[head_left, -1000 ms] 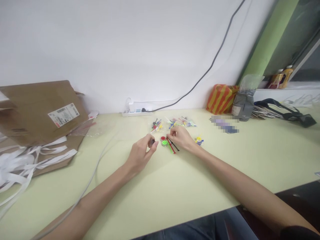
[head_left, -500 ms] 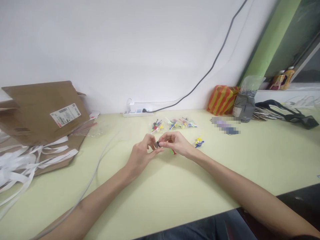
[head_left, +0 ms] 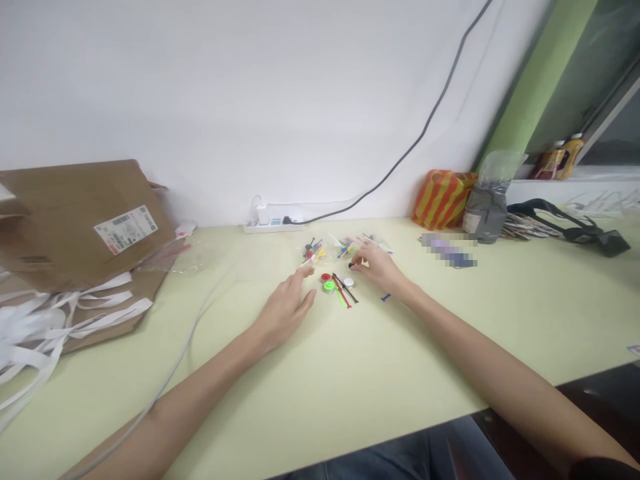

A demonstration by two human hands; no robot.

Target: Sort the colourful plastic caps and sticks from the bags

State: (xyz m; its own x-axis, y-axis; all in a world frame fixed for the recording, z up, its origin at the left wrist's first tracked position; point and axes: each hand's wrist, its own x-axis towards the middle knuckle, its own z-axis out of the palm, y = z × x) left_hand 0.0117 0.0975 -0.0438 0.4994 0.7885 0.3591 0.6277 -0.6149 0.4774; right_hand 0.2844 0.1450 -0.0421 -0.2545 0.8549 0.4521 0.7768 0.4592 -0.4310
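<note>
My left hand (head_left: 287, 308) lies on the pale green table (head_left: 350, 387), fingers stretched toward a small cluster of plastic parts: a red disc (head_left: 325, 277), a green disc (head_left: 329, 287), a white disc (head_left: 349, 282) and thin red, green and black sticks (head_left: 344, 292). It holds nothing. My right hand (head_left: 376, 265) hovers just right of the cluster, thumb and forefinger pinched on a tiny black piece (head_left: 351, 265). Behind lie clear bags of coloured small parts (head_left: 345, 248). A small blue piece (head_left: 385, 297) rests near my right wrist.
A cardboard parcel (head_left: 85, 227) and white paper strips (head_left: 55, 320) fill the left side. A white power strip (head_left: 273, 223) sits against the wall with a dark cable rising from it. At the right stand a striped orange bag (head_left: 443, 197), a grey pouch (head_left: 485, 210) and a black strap (head_left: 575, 223).
My hands, joined over a small dark piece half a second ago, have parted. The left hand has flattened on the table; the right has moved back right with the black piece.
</note>
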